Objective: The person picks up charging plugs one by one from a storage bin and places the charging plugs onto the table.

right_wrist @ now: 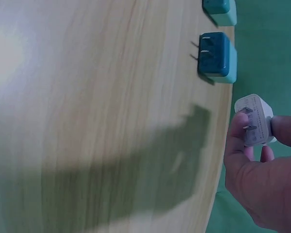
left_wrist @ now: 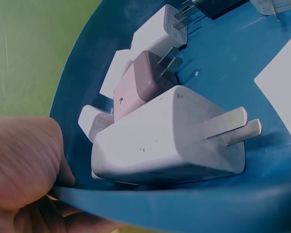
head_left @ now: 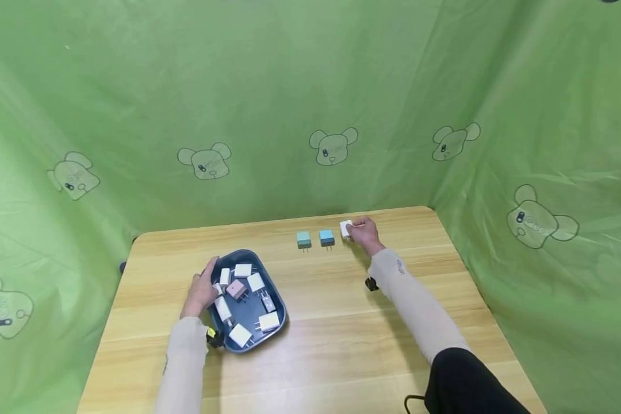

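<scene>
My right hand (head_left: 364, 234) pinches a white charger plug (head_left: 345, 229) between thumb and fingers near the table's back edge. In the right wrist view its two metal prongs and printed face show beside the fingertips (right_wrist: 240, 121). To its left lie a blue charger plug (head_left: 326, 237) and a light green one (head_left: 303, 240), prongs toward me. My left hand (head_left: 200, 292) grips the left rim of a dark blue bin (head_left: 276, 287), thumb inside and fingers outside. Inside lie several white plugs (left_wrist: 136, 141), a pink one (left_wrist: 131, 92) and a greyish one (head_left: 267, 301).
The bin stands on a light wooden table (head_left: 336, 356), left of its middle. Green sheeting (head_left: 269, 103) with mouse-head drawings hangs behind the table and along its sides. A black cable (head_left: 413, 398) curls near the right sleeve at the front.
</scene>
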Tool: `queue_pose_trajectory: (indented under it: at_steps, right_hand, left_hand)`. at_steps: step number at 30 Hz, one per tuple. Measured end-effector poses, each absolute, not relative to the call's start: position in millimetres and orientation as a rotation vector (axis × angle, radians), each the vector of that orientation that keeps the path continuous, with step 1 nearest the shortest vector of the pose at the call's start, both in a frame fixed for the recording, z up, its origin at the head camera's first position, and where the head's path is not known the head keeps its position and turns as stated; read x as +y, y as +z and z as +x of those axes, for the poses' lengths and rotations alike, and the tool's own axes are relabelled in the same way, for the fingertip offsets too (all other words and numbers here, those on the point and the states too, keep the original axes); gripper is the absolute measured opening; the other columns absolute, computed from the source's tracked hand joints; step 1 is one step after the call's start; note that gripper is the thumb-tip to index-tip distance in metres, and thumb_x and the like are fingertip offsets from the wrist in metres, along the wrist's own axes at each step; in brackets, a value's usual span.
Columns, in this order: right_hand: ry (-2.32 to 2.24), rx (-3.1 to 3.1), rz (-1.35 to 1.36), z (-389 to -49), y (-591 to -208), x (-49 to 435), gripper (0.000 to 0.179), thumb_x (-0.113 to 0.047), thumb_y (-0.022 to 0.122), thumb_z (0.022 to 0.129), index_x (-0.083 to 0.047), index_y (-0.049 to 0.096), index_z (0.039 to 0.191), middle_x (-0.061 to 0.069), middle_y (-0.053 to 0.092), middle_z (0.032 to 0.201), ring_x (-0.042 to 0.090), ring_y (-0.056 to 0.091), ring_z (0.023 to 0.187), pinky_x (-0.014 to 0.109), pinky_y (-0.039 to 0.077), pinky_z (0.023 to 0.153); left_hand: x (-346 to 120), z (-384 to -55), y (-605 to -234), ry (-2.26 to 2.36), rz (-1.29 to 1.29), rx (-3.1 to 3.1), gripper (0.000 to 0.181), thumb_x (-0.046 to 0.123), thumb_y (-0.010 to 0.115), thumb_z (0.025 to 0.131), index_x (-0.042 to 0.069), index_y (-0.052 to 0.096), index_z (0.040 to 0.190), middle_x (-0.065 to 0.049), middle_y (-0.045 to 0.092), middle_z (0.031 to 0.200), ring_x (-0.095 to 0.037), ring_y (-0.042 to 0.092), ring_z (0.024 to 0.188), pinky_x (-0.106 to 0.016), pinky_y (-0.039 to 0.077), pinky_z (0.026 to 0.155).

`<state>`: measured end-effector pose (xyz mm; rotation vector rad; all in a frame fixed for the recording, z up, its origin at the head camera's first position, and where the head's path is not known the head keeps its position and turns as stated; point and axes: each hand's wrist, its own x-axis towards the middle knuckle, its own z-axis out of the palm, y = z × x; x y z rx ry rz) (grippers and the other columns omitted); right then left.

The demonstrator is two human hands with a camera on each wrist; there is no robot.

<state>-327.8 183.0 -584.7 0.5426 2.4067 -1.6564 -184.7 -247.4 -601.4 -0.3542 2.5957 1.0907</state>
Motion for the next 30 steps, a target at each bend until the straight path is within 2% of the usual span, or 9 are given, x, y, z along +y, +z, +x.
queue_pose_trajectory:
  at_steps: [9,19,27,30]
  right_hand:
    - [-1.621,2.395,0.532,-326,-592,185,0.034,-0.007,0.060,0.097,0.005,0.047,0.126,0.027,0.054,0.129,0.026,0.064,0.093,0.042,0.057,0.099]
    - [-1.576,2.404,0.553,-327,-603,189,0.035,-0.008,0.060,0.096,0.005,0.048,0.127,0.025,0.056,0.126,0.013,0.063,0.077,0.038,0.059,0.093]
    - [-1.546,2.396,0.591,-326,-605,189,0.034,-0.010,0.061,0.096,0.004,0.051,0.125,0.019,0.058,0.120,0.013,0.066,0.077,0.029,0.060,0.085]
    - [-1.546,2.394,0.596,-326,-606,189,0.033,-0.010,0.061,0.096,0.004,0.051,0.125,0.018,0.057,0.120,0.013,0.066,0.075,0.030,0.060,0.084]
  left_hand:
    - [-249,-185,-603,1.081,-0.349,2.595,0.090,-0.005,0.049,0.090,0.033,0.012,0.163,-0.038,0.028,0.150,-0.055,0.050,0.124,-0.072,0.043,0.104]
    - [-249,-186,-607,1.113,-0.363,2.582,0.090,-0.006,0.049,0.090,0.032,0.013,0.163,-0.038,0.027,0.151,-0.053,0.050,0.122,-0.070,0.045,0.104]
    - [-250,-186,-606,1.107,-0.369,2.578,0.091,-0.006,0.049,0.089,0.033,0.013,0.163,-0.038,0.027,0.150,-0.053,0.051,0.120,-0.069,0.046,0.102]
    - [-250,-186,-604,1.103,-0.366,2.583,0.091,-0.007,0.049,0.089,0.032,0.014,0.163,-0.038,0.028,0.150,-0.053,0.052,0.118,-0.069,0.047,0.102]
